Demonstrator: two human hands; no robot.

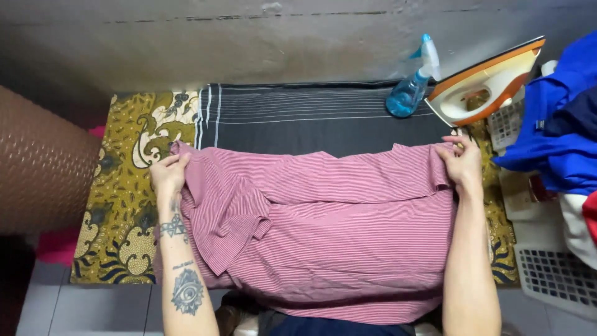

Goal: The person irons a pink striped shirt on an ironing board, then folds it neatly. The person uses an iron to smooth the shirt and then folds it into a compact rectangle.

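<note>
Both arms reach forward, spread wide and roughly parallel. The left hand [166, 173] sits palm down with fingers curled in a pinch, its forearm tattooed from wrist toward the elbow. The right hand [461, 163] mirrors it out on the far side, fingers bent and pinched, wrist straight, forearm bare.

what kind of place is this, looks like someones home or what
Most likely a home ironing corner on the floor. An orange and white iron stands beside a blue spray bottle, both hands spread a pink striped shirt over a padded cloth, and folded clothes sit over a laundry basket.
</note>
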